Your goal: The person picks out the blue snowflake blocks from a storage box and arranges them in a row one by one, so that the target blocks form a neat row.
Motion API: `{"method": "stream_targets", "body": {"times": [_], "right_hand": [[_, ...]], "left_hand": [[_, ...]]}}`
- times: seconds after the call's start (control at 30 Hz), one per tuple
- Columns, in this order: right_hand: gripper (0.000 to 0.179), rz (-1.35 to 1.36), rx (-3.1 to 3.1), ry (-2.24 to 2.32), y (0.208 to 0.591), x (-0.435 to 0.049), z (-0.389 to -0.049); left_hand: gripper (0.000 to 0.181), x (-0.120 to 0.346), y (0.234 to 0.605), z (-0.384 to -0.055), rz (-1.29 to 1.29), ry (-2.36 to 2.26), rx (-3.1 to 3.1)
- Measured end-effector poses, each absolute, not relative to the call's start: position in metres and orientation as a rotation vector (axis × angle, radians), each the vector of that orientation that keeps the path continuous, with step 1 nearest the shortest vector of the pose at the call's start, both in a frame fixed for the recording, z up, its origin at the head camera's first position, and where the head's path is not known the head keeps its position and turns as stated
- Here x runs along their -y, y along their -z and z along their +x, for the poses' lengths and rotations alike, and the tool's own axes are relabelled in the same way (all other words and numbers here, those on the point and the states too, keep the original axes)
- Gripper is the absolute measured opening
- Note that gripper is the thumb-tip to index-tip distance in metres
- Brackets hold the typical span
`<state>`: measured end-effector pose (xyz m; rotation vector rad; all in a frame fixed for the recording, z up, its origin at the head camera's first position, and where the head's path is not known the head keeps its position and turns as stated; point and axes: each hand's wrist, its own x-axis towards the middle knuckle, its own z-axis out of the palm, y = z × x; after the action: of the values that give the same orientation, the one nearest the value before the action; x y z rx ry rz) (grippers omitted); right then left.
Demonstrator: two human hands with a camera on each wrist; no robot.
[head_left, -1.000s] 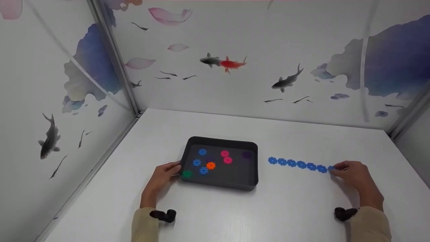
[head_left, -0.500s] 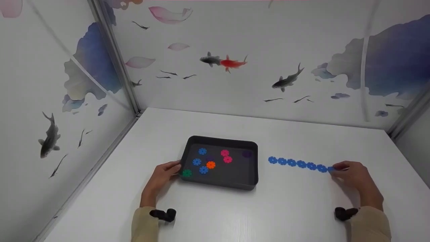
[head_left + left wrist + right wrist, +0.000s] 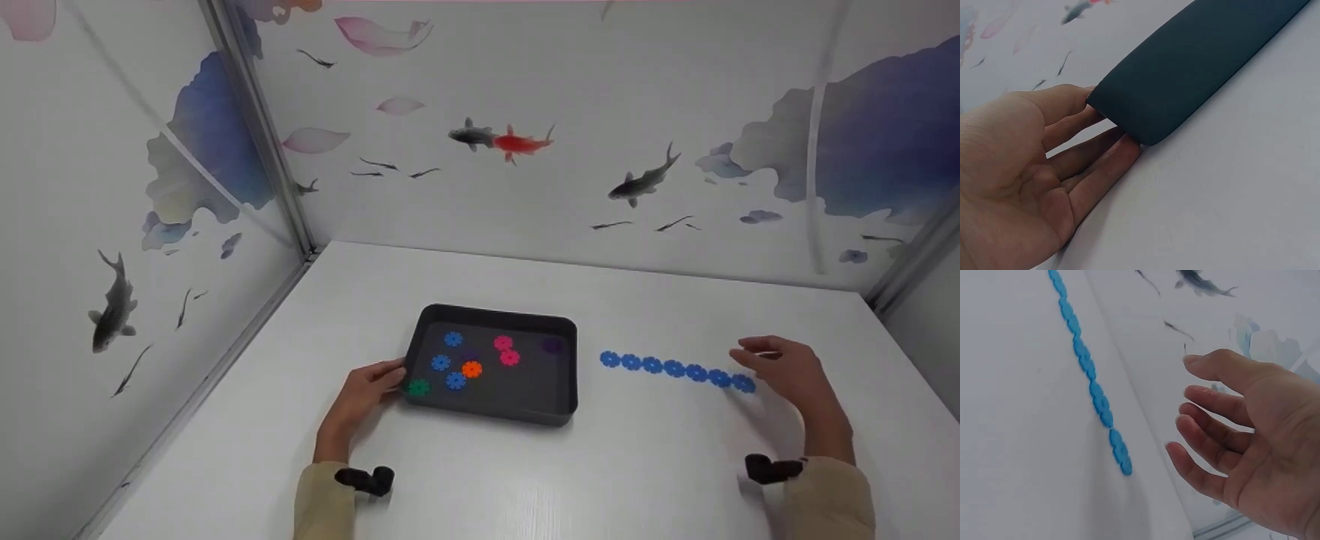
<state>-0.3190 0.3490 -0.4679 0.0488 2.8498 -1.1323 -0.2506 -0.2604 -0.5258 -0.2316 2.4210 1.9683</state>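
My left hand (image 3: 366, 394) holds the left side of a dark rectangular tray (image 3: 491, 414). In the left wrist view, its digits meet the rim and lower edge of the tray wall (image 3: 1162, 73). On the table, right of the tray, lies a straight chain of several blue snowflake building discs (image 3: 675, 368). Above the chain's right end hovers my right hand (image 3: 784, 371), apart from it. The right wrist view shows that hand (image 3: 1252, 433) with loosely bent fingers and nothing in them, beside the blue chain (image 3: 1100, 402).
Inside the tray are loose discs: several blue ones (image 3: 440, 363), an orange disc (image 3: 472, 369), pink discs (image 3: 510, 358), a green disc (image 3: 418, 388) and dark purple ones (image 3: 552, 345). White panels (image 3: 525, 202) with painted fish stand behind and left of the white table (image 3: 600, 480).
My right hand has let go of the last blue disc and risen slightly up and away, so that end disc now shows fully. My left hand and the tray stay in place.
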Motion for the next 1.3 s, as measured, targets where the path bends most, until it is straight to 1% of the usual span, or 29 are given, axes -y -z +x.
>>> {"method": "stream_targets", "body": {"times": [0.23,0.37,0.57,0.83,1.03,1.3], "right_hand": [[0.067,-0.164,-2.873,1.289,0.437,-0.313,-0.317],[0.062,-0.256,-2.875,1.376,0.428,-0.293,-0.317],[0.062,-0.361,-2.843,1.409,0.427,-0.265,-0.319],[0.060,-0.402,-2.805,1.355,0.429,-0.223,-0.315],[0.053,-0.441,-2.754,1.356,0.434,-0.189,-0.309],[0.045,-0.563,-2.666,1.371,0.443,-0.154,-0.303]], "left_hand": [[0.038,0.261,0.526,-0.250,-0.265,-1.947,-2.449],[0.038,0.261,0.526,-0.250,-0.282,-1.926,-2.455],[0.037,0.259,0.524,-0.250,-0.280,-1.932,-2.445],[0.038,0.259,0.524,-0.249,-0.251,-1.932,-2.449],[0.040,0.260,0.526,-0.249,-0.247,-1.913,-2.448],[0.039,0.261,0.525,-0.250,-0.218,-1.986,-2.394]]}}
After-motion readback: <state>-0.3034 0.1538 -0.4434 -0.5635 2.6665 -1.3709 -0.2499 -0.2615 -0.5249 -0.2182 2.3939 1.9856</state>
